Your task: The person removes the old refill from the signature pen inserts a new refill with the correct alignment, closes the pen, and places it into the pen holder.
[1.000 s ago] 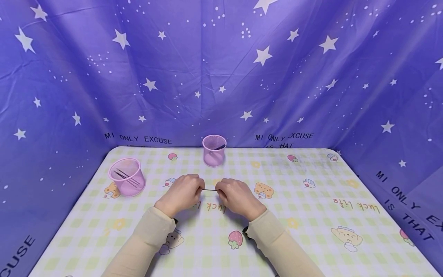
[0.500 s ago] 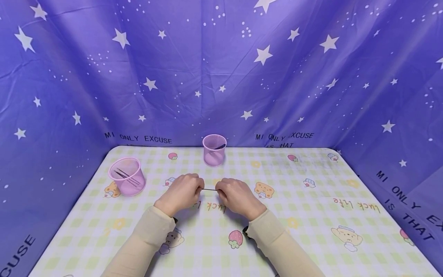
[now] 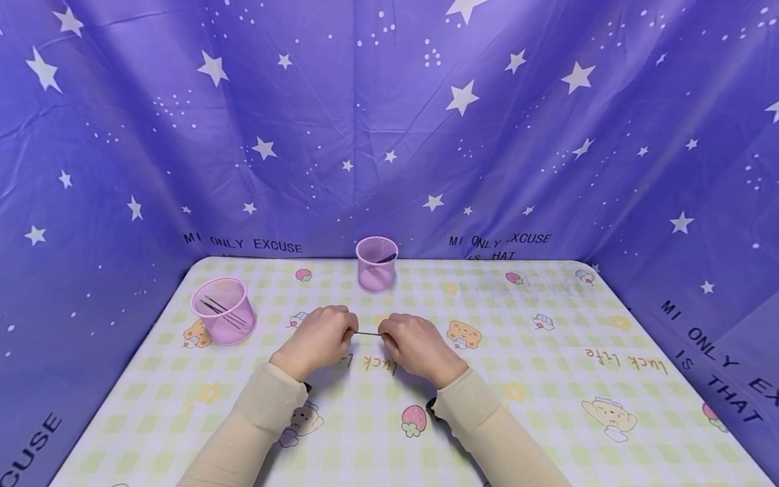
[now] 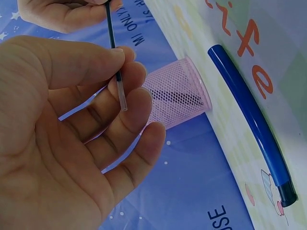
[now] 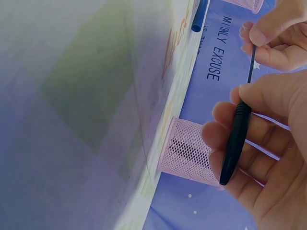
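My left hand (image 3: 318, 341) and right hand (image 3: 420, 348) meet over the middle of the table, with a thin dark pen refill (image 3: 368, 333) stretched between them. In the left wrist view, my left thumb and index finger pinch the refill (image 4: 112, 28) near its clear end. The right wrist view has my right fingers gripping a black pen section (image 5: 235, 143) with a ribbed grip, the refill running out of it. A blue pen barrel (image 4: 252, 115), dark at one end, lies on the tablecloth; the hands hide it in the head view.
A pink mesh pen cup (image 3: 214, 331) at the left holds several thin dark sticks. Another pink mesh cup (image 3: 375, 281) stands at the back centre with a dark pen-like item inside. A checked tablecloth (image 3: 548, 379) covers the table; a purple star curtain (image 3: 389, 101) surrounds it.
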Motion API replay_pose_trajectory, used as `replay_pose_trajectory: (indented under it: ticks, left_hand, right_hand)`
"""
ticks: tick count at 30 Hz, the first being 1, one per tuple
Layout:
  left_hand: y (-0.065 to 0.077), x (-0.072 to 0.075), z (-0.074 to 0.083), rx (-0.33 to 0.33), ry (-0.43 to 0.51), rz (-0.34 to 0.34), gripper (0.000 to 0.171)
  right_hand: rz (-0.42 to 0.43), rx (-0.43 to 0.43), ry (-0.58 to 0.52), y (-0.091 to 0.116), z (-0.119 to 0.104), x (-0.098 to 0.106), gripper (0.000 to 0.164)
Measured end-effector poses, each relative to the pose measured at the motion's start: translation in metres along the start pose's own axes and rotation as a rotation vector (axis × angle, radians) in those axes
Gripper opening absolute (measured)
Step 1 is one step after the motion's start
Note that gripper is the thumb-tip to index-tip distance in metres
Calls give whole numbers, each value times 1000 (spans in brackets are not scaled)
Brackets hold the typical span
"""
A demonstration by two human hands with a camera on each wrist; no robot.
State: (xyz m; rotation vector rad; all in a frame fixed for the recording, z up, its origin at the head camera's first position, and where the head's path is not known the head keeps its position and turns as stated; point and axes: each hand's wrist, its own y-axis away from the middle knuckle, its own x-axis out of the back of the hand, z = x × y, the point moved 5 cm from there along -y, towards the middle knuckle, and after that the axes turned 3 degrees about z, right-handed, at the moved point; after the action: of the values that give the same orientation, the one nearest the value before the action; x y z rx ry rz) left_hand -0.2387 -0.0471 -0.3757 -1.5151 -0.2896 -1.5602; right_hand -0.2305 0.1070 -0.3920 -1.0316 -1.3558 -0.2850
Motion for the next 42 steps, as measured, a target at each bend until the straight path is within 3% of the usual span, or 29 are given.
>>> replay_pose_trajectory:
  ticks: [18, 42]
  left_hand:
    - [0, -1, -2, 21, -6, -34, 15]
    - [1, 2, -4, 22, 1, -30, 17]
  right_hand:
    - [-6, -9, 3, 0, 0, 2, 11]
    - [-17, -22, 7, 0, 1, 0, 11]
